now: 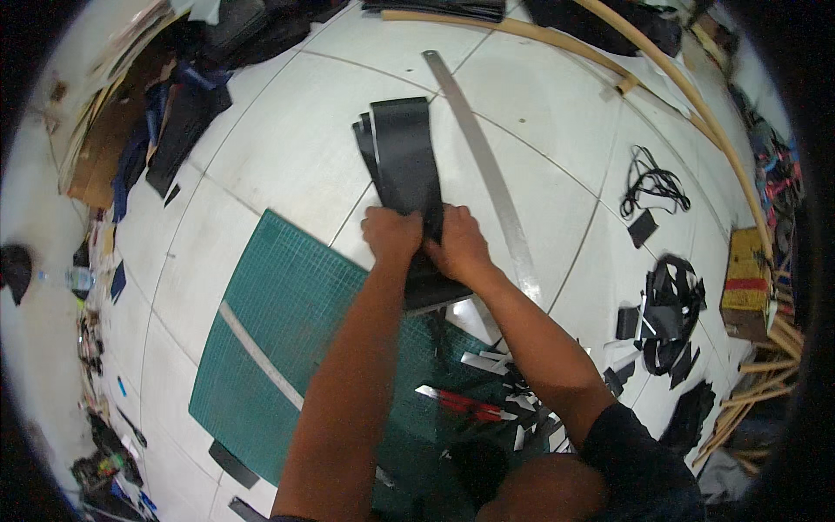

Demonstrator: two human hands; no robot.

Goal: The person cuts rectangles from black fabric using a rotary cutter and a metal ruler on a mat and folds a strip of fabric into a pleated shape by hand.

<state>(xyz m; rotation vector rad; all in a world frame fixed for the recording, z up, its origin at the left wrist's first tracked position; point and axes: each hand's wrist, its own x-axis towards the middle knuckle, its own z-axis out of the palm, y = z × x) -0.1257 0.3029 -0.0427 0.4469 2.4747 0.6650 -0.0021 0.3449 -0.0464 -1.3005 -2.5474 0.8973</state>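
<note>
A bundle of wide black strips (pixel 405 152), smooth like synthetic leather, lies lengthwise on the white tiles ahead of me. My left hand (pixel 393 233) is closed on its near part. Close against it, my right hand (pixel 459 244) grips the right edge of the same strips. The strips carry on below my hands to the top edge of a green cutting mat (pixel 283 300). Which layers each hand pinches is hidden. A long steel ruler (pixel 478 148) lies to the right of the bundle. On the mat rests a red cutter knife (pixel 465 404), beside black and white offcuts (pixel 526 396).
A second ruler (pixel 259 357) crosses the mat, partly under my left forearm. To the right lie black cord (pixel 654 184), a heap of black strips (pixel 670 317) and a yellow box (pixel 746 283). Long brown rolls (pixel 665 65) curve across the far right. Dark fabric (pixel 187 130) lies far left.
</note>
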